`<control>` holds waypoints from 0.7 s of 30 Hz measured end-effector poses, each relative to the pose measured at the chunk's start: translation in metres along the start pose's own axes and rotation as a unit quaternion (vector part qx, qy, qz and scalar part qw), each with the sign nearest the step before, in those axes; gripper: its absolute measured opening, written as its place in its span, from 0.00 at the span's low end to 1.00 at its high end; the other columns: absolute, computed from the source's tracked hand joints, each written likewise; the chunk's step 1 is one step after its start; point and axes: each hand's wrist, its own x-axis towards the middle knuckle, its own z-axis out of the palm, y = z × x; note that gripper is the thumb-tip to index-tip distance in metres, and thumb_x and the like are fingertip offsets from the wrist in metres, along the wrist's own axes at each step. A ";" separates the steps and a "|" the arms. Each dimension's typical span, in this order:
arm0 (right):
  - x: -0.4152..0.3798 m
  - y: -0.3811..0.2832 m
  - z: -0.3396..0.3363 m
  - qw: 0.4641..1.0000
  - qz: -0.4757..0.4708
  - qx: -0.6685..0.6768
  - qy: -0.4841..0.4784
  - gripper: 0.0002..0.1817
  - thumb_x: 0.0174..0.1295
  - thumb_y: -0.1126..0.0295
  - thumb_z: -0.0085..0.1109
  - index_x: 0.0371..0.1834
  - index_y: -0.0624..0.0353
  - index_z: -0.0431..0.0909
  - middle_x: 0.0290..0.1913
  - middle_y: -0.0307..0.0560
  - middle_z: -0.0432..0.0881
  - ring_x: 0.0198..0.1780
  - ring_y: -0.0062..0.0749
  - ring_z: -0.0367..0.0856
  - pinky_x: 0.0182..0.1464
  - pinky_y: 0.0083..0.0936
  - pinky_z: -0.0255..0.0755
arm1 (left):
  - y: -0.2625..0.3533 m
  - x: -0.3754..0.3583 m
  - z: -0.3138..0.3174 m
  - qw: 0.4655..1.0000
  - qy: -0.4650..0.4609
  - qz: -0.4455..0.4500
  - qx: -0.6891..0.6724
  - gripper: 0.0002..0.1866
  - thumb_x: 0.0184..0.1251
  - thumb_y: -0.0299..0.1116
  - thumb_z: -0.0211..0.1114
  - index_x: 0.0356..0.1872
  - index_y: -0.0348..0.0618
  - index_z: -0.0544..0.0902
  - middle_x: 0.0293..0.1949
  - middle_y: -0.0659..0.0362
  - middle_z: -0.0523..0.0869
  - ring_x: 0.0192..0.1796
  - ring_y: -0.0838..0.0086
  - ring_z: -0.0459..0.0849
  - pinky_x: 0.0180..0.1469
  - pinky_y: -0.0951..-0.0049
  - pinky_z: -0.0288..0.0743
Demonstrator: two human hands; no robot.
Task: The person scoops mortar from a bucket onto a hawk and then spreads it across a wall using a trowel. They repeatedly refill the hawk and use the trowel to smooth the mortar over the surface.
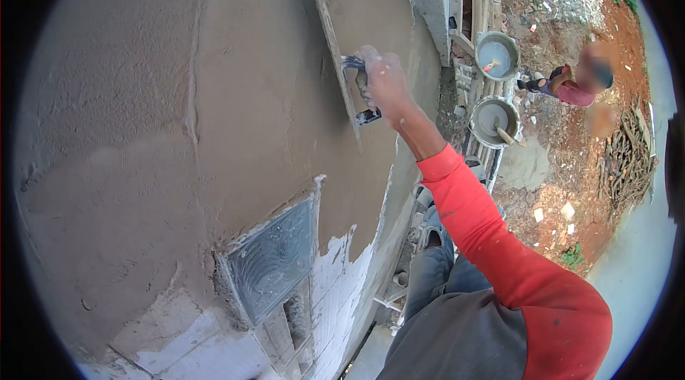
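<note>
My right hand (383,80), dusted with plaster, grips the handle of a long plastering float (332,44) and holds its flat face against the wet grey plaster on the wall (250,80). The float stands nearly upright, tilted slightly left at the top. My arm wears a red sleeve (499,237). My left hand is out of sight. Below the float, a patterned glass block (275,259) sits in the wall, with bare white blockwork (342,280) beside it.
I stand high on a scaffold; two mortar pans (497,52) rest on its planks to the right. Far below, a person in a pink top (571,87) stands on red earth strewn with rubble, and a pile of sticks (628,159) lies nearby.
</note>
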 end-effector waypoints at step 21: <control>-0.095 -0.131 0.089 0.893 -0.369 -0.255 -0.030 0.25 0.71 0.59 0.53 0.20 0.69 0.69 0.16 0.47 0.65 0.21 0.32 0.60 0.28 0.40 0.59 | 0.011 -0.021 -0.009 0.995 -0.006 -0.101 -0.008 0.29 0.81 0.41 0.58 0.71 0.28 0.70 0.69 0.19 0.66 0.68 0.22 0.70 0.64 0.21 0.66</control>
